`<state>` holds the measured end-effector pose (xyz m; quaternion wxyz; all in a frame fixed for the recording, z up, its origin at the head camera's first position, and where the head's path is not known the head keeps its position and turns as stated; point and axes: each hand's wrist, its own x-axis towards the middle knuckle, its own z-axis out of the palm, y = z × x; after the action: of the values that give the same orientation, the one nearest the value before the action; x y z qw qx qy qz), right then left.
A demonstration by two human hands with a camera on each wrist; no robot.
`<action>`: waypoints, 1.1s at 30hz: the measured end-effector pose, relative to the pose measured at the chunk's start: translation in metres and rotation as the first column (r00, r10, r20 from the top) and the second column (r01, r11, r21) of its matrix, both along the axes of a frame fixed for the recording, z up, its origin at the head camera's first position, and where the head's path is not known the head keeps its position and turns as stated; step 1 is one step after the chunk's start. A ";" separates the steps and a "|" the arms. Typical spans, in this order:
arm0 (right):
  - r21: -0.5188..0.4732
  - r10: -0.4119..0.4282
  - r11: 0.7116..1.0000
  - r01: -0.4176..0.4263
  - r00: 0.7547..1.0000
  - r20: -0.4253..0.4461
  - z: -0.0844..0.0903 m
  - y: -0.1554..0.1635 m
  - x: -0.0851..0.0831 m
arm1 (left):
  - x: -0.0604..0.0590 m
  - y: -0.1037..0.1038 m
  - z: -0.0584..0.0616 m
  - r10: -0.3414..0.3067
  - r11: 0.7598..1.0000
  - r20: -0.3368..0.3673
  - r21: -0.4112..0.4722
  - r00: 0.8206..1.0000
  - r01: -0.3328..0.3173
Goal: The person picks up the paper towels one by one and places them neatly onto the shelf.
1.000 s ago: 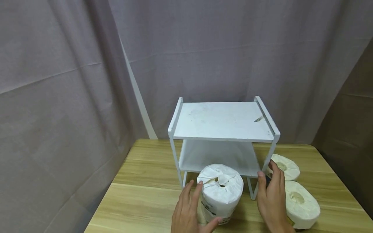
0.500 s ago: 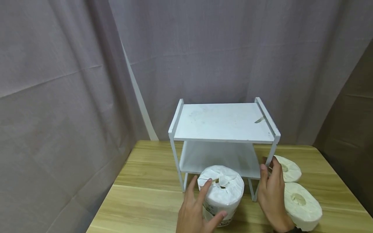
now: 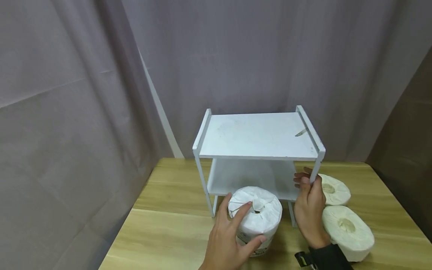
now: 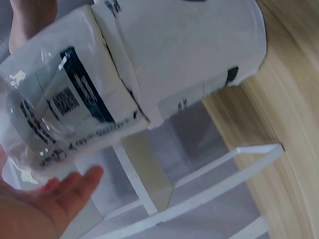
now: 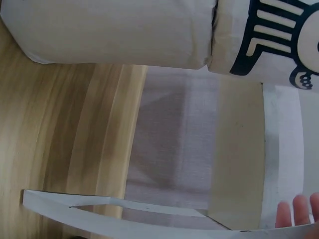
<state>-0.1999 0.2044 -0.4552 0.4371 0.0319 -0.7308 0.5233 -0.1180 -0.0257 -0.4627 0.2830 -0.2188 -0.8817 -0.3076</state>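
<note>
In the head view two white wrapped toilet rolls stand stacked, the upper toilet roll (image 3: 268,219) hiding most of the lower. The left wrist view shows the lower toilet roll (image 4: 189,55) directly beneath it. My left hand (image 3: 221,240) is beside the stack, index finger and thumb spread over the upper roll's outline; in the left wrist view its fingertips (image 4: 87,186) are apart from the wrapper. Behind stands a white two-tier shelf (image 3: 260,137). My right hand (image 3: 309,215) grips its front right leg, thumb in front and fingers passing behind.
Two more cream-wrapped rolls, a nearer roll (image 3: 359,234) and a farther roll (image 3: 339,189), stand right of the shelf, close to my right hand. All of it is on a wooden table (image 3: 162,232). A grey curtain (image 3: 249,56) hangs behind.
My right hand has moved up the shelf's leg and its fingers have gone round behind it. My left hand has shifted right, farther over the upper toilet roll.
</note>
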 end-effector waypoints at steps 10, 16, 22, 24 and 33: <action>-0.073 0.009 0.997 -0.010 1.000 -0.022 -0.002 0.009 -0.006 | -0.009 -0.014 0.012 -0.150 0.985 -0.048 -0.096 0.987 0.145; -0.109 -0.018 0.994 0.013 0.999 -0.040 -0.004 0.012 -0.005 | -0.008 -0.015 0.018 -0.145 0.973 0.004 -0.182 0.989 0.143; -0.159 0.046 0.985 -0.063 0.993 -0.108 0.002 0.009 -0.006 | -0.009 -0.019 0.030 -0.158 0.956 0.027 -0.248 0.987 0.160; -0.165 0.070 0.982 -0.090 0.990 -0.124 0.004 0.007 -0.009 | -0.011 -0.021 0.034 -0.150 0.953 0.046 -0.260 0.988 0.157; -0.110 0.023 0.993 -0.031 0.997 -0.073 -0.007 0.006 -0.006 | -0.007 -0.024 0.029 -0.163 0.951 0.121 -0.246 0.979 0.188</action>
<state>-0.2055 0.2100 -0.4623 0.4570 0.0364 -0.6839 0.5675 -0.1248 -0.0494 -0.4337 0.1798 -0.3155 -0.9040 -0.2258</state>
